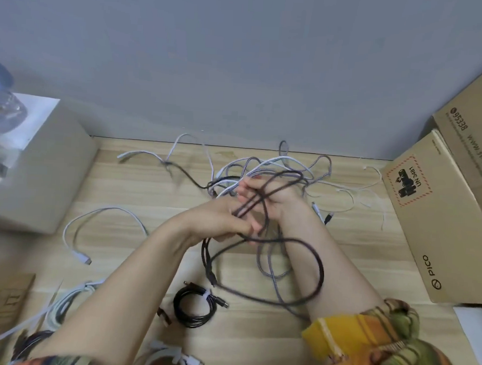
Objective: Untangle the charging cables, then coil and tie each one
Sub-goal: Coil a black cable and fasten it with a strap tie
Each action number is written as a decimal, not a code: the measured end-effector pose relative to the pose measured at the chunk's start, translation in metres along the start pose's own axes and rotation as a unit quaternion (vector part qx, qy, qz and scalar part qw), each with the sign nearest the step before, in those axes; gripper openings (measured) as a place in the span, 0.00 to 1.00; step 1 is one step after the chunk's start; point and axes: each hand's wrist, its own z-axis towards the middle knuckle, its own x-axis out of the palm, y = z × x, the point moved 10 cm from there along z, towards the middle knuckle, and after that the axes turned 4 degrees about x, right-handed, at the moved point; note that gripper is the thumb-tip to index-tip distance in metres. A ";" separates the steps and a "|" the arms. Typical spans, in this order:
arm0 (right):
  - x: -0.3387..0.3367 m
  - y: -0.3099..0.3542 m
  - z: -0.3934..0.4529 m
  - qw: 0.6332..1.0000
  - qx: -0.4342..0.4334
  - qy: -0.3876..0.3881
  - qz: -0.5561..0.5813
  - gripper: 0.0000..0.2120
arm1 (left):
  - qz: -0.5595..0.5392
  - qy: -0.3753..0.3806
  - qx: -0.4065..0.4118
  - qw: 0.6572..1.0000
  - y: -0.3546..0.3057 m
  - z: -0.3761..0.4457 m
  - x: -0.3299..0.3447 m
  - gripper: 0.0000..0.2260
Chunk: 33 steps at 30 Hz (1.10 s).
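— What are the hands doing?
— The left hand (221,223) and right hand (272,196) are together, both gripping a dark cable (311,258) whose loops hang above the table (150,194).
— The rest?
— The tangle (285,168) lies near the far edge; a tied black coil (194,308) sits by the near edge.

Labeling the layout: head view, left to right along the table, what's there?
Plain cardboard box → loose white cable → coiled black cable → dark cable held in both hands → PICO box.
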 end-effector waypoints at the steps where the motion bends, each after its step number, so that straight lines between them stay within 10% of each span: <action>1: 0.000 0.004 0.000 1.000 -0.015 -0.002 0.004 0.11 | -0.011 0.032 0.000 0.999 -0.001 -0.003 0.009 0.09; 10: -0.019 0.003 0.004 0.997 0.003 -0.035 0.062 0.11 | -0.229 0.389 0.116 0.885 -0.048 -0.057 0.059 0.08; 14: -0.020 -0.001 0.004 0.997 0.006 -0.047 0.059 0.11 | -0.221 0.437 0.168 0.855 -0.056 -0.063 0.068 0.05; 19: -0.023 0.000 0.001 0.999 -0.004 -0.044 0.026 0.12 | -0.302 0.108 0.031 0.947 -0.014 -0.008 0.020 0.11; 23: -0.024 0.007 -0.009 0.999 -0.042 -0.016 -0.005 0.10 | -0.325 -0.168 -0.099 0.925 0.035 0.009 -0.019 0.12; 33: -0.025 -0.007 -0.018 0.998 -0.041 -0.011 -0.036 0.10 | -0.263 -0.318 -0.051 0.910 0.030 0.007 -0.030 0.13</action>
